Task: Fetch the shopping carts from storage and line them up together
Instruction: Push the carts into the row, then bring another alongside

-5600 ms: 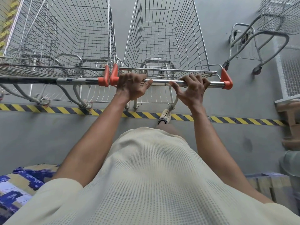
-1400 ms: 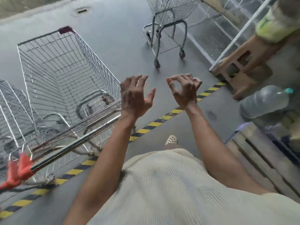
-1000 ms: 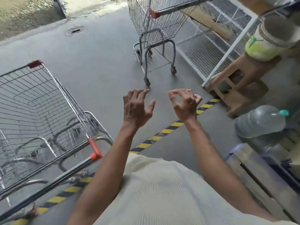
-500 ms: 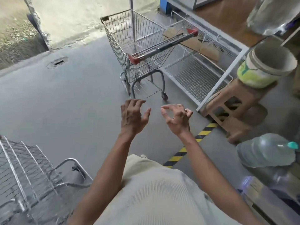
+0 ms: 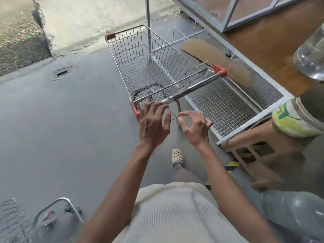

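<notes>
A wire shopping cart with red corner caps stands on the grey floor ahead, its handle bar running from lower left to upper right. My left hand hovers just short of the bar's near end, fingers spread and relaxed, holding nothing. To its right, my right hand is raised with loosely curled fingers, also empty and not touching the bar. The front of another cart shows at the bottom left corner.
A wire-mesh rack with cardboard on it lies right of the cart. A wooden stool carries a bucket. A big water bottle lies at the lower right. A post rises behind the cart's basket. My shoe is on the floor.
I let go of the lined-up cart, turned right and walked up to the lone cart. Both empty hands have closed in on its handle bar.
</notes>
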